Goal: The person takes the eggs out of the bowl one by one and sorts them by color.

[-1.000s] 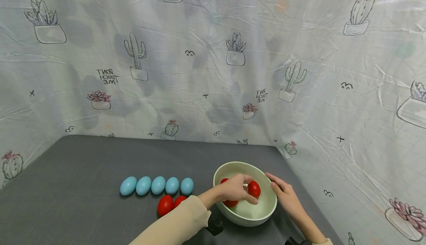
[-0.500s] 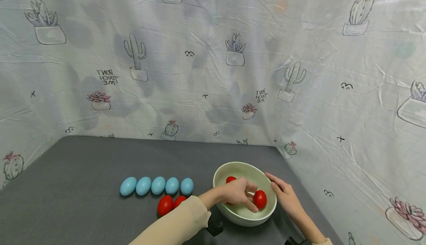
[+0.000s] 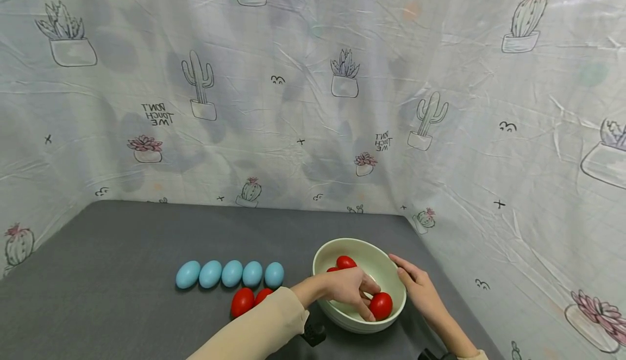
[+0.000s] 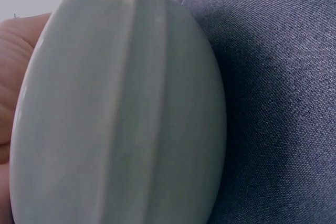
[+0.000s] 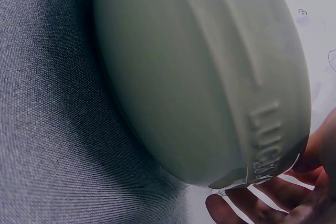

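A pale green bowl (image 3: 342,246) stands on the grey table's right side. My left hand (image 3: 349,286) reaches into it, thumb and fingers around a red egg (image 3: 381,306) low by the near right wall. Two more red eggs (image 3: 346,262) show in the bowl behind that hand, one partly hidden by it. My right hand (image 3: 421,289) holds the bowl at its right rim, its fingers (image 5: 270,195) along the outer side. Raised letters mark the bowl's outer wall in the right wrist view. The left wrist view is mostly filled by the bowl's ridged outside.
Several light blue eggs (image 3: 232,273) lie in a row left of the bowl. In front of them are two red eggs (image 3: 242,302), one partly covered by the left sleeve (image 3: 269,322). A cactus-print sheet (image 3: 293,104) hangs behind and along the table's right side.
My left hand has moved the red egg toward the bowl's near right wall, lower than before. Red eggs behind it are now more exposed. My right hand stays at the rim.
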A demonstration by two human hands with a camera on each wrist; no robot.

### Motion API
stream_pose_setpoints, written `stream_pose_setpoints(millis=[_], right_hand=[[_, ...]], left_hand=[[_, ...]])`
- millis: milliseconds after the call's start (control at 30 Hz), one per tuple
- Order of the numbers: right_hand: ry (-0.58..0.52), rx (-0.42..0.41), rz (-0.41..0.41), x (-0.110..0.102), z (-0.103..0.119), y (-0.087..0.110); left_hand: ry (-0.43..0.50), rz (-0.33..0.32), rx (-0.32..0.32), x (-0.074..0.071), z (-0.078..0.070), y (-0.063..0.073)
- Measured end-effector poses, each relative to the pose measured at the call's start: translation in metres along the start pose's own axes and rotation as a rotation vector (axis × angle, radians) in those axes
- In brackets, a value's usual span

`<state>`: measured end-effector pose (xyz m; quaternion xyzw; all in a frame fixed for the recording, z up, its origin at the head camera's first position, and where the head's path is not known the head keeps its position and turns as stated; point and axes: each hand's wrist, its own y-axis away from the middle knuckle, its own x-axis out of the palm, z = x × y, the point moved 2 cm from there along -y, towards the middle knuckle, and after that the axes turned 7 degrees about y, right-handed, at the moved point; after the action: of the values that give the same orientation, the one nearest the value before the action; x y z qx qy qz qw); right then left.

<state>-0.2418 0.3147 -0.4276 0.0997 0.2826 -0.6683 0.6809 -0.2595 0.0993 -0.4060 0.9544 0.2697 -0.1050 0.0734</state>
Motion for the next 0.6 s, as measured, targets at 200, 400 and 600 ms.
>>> stream_pose_setpoints(millis=[200,400,600], right_hand=[[0.006,-0.001,-0.006,-0.0002,-0.0003,-0.0001],[0.006,0.001,-0.007,0.0000,-0.0007,0.0003],[0.003,0.014,-0.007,0.0003,-0.0001,0.0002]], left_hand=[[0.016,0.014,-0.004,-0.0004,0.0003,0.0002],[0.049,0.028,-0.009,-0.0006,-0.0001,0.0000],[0.032,0.042,-0.014,-0.0009,-0.0006,0.0001]])
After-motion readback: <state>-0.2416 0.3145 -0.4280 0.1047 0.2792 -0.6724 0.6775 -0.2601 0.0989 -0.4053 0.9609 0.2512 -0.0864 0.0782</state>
